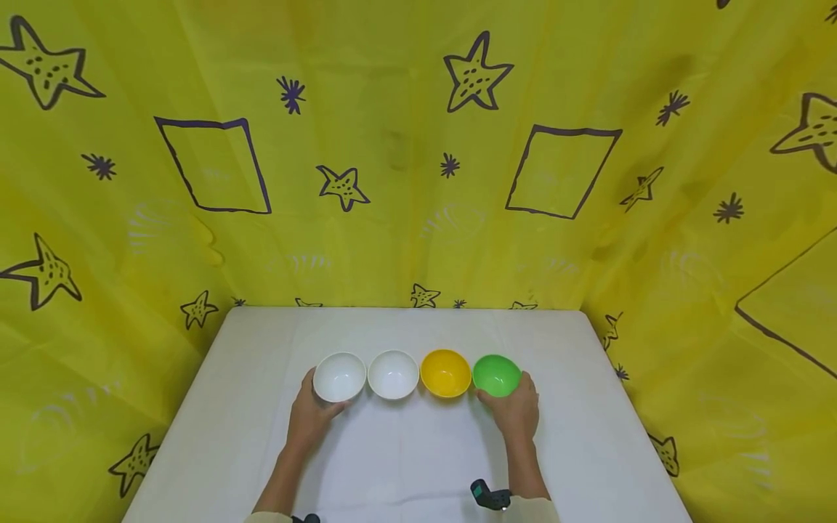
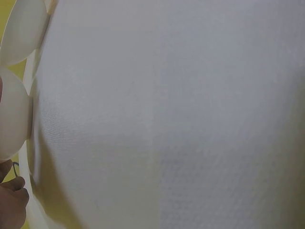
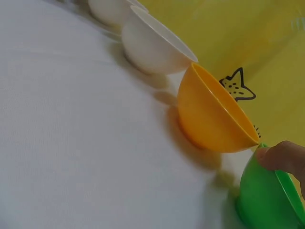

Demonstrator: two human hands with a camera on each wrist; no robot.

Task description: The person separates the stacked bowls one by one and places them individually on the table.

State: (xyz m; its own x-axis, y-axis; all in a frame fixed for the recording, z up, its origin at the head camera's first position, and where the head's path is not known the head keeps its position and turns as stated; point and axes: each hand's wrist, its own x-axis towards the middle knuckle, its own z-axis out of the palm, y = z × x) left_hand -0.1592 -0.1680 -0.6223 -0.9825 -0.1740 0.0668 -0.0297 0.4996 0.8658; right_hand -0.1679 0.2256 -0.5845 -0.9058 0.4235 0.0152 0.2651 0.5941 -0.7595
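A table [image 1: 405,457] covered in white cloth carries four bowls in a row across its middle, running from 9 o'clock to 3 o'clock: a white bowl [image 1: 339,377], a second white bowl [image 1: 393,375], a yellow bowl [image 1: 445,373], and a green bowl [image 1: 496,375], rims nearly touching.

We note four smooth, plastic-looking bowls: the green bowl [image 1: 496,375] at the right hand [image 1: 516,412] and the yellow bowl [image 1: 445,373] beside it show a light sheen. The table cover [image 1: 405,450] under both hands looks matt, finely woven.
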